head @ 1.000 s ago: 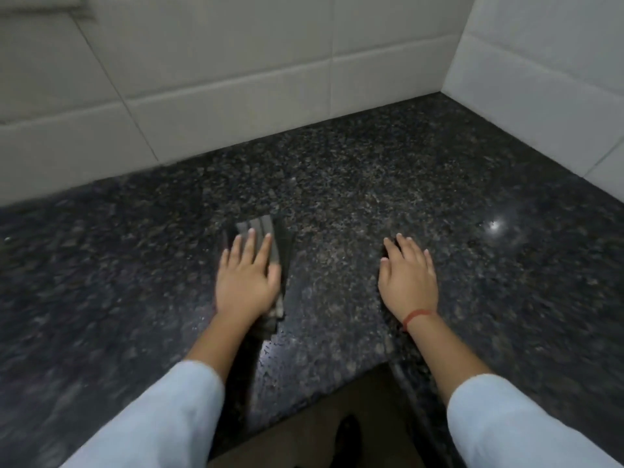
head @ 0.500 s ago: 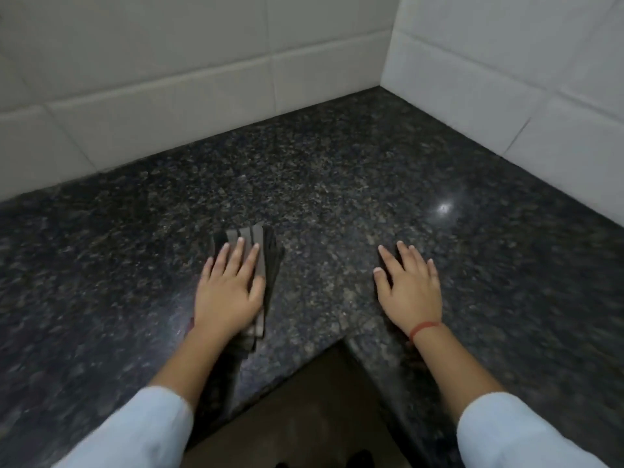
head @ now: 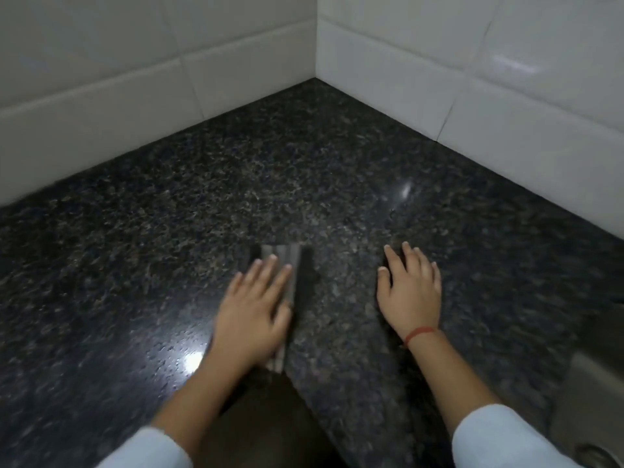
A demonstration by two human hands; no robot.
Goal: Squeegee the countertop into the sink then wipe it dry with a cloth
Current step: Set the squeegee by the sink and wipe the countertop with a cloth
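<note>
A dark speckled granite countertop (head: 304, 170) fills the view and wraps around an inner corner. My left hand (head: 253, 309) presses flat on a folded grey striped cloth (head: 290, 258), whose far end shows beyond my fingertips. My right hand (head: 410, 292) rests flat on the bare stone to the right, fingers spread, holding nothing; a red thread circles its wrist. Small water droplets glisten on the stone left of my left hand (head: 175, 349). A steel sink (head: 594, 400) shows at the lower right edge. No squeegee is in view.
White tiled walls (head: 472, 79) meet in a corner at the back. The counter's front edge cuts inward between my arms, with brown floor (head: 270, 417) below. A sink drain (head: 597, 457) sits at the bottom right corner.
The view has swung right, bringing the wall corner towards the centre and the sink into view. My left hand with the cloth has shifted slightly; my right hand stays flat on the stone.
</note>
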